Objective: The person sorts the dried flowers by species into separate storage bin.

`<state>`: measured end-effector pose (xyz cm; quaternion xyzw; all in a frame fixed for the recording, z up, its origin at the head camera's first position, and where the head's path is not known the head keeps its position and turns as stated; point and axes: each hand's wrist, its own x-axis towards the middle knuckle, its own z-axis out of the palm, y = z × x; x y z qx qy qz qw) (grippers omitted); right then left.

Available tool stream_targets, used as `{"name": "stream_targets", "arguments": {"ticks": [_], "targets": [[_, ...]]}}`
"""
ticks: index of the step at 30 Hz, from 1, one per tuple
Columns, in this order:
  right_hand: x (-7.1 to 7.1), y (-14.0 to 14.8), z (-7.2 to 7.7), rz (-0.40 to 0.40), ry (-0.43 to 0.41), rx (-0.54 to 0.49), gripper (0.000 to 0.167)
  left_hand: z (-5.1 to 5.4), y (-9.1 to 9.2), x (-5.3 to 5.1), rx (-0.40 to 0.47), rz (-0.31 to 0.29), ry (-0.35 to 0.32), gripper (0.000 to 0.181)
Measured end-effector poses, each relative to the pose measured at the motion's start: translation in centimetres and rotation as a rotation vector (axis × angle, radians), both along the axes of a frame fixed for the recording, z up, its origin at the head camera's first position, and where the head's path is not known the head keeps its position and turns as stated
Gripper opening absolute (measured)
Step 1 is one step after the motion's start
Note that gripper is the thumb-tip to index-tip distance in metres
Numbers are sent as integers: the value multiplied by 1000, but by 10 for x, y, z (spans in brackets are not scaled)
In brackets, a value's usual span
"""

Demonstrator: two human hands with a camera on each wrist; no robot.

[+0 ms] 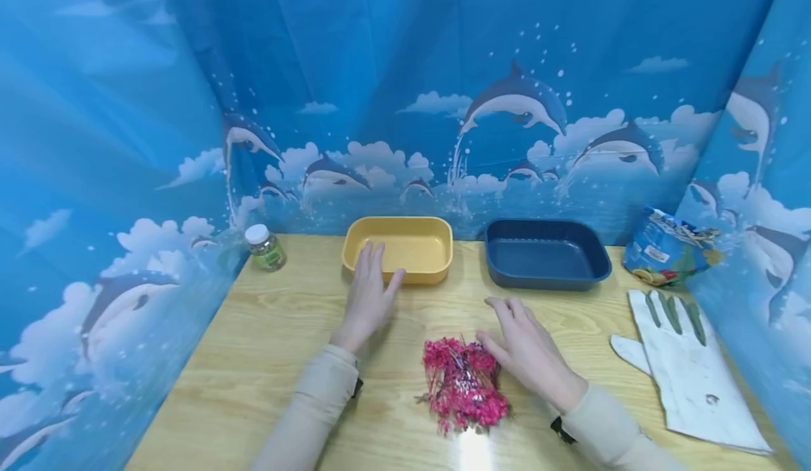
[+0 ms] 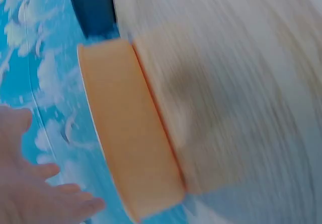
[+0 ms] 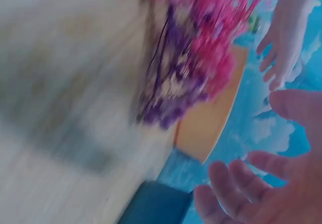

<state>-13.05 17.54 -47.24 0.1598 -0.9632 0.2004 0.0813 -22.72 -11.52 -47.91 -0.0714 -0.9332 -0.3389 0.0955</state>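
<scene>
A bundle of dried pink and purple flowers [image 1: 465,385] lies on the wooden table, front and centre. My right hand [image 1: 532,351] hovers just right of it with fingers spread and slightly bent, holding nothing; in the right wrist view the flowers [image 3: 201,48] appear beyond the fingers. My left hand [image 1: 369,295] reaches to the near side of the yellow tray [image 1: 431,277], fingers extended and nothing in its grasp. From the left wrist view, the tray's side [image 2: 128,128] is beside the hand, apart from the fingertips. Inside the tray no object shows.
A dark blue tray [image 1: 548,281] stands right of the yellow one. At the back left is a small jar with a white lid [image 1: 266,247]. A blue snack bag [image 1: 668,249] and white work gloves [image 1: 693,372] lie on the right. Dolphin-print curtains [image 1: 393,91] enclose the table.
</scene>
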Motion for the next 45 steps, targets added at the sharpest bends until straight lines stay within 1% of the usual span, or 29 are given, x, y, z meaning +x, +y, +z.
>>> {"name": "stream_targets", "arguments": {"ticks": [3,5,6,8,10,12,14,17,21,24,25,27,32,35,37,40,42,45], "targets": [[12,-8,3,28,-70,16,64,3,-19,-9,144,84,30,72],[21,-14,5,47,-92,38,62,4,-32,-16,223,135,54,70],[25,-17,5,60,-92,47,60,4,-38,-19,250,161,55,70],[34,-23,5,91,-73,64,59,3,-50,-26,301,194,35,69],[41,-29,3,131,-43,75,58,1,-58,-31,361,220,-26,70],[46,-35,1,174,-20,81,60,-2,-64,-35,418,234,-107,70],[49,-40,-2,205,-4,83,62,-6,-66,-39,481,234,-179,71],[52,-45,-7,215,18,102,63,-11,-66,-43,539,225,-245,72],[52,-50,-14,192,43,132,59,-16,-64,-46,577,222,-267,73],[50,-53,-16,159,28,113,56,-18,-62,-47,598,228,-275,73],[50,-54,-16,148,10,91,56,-19,-62,-47,605,228,-277,73],[49,-54,-15,128,-43,7,58,-20,-61,-48,611,230,-276,72],[45,-51,-9,118,-248,-291,64,-21,-60,-47,615,233,-255,71],[42,-47,-5,121,-355,-445,65,-22,-59,-45,628,231,-253,71],[40,-44,-4,118,-403,-522,64,-23,-60,-44,635,226,-256,71],[38,-40,-4,106,-454,-623,60,-24,-60,-43,637,220,-256,71],[37,-37,-3,109,-489,-676,57,-25,-60,-43,632,218,-254,71],[36,-34,0,102,-573,-751,54,-25,-59,-43,628,223,-254,71]]}}
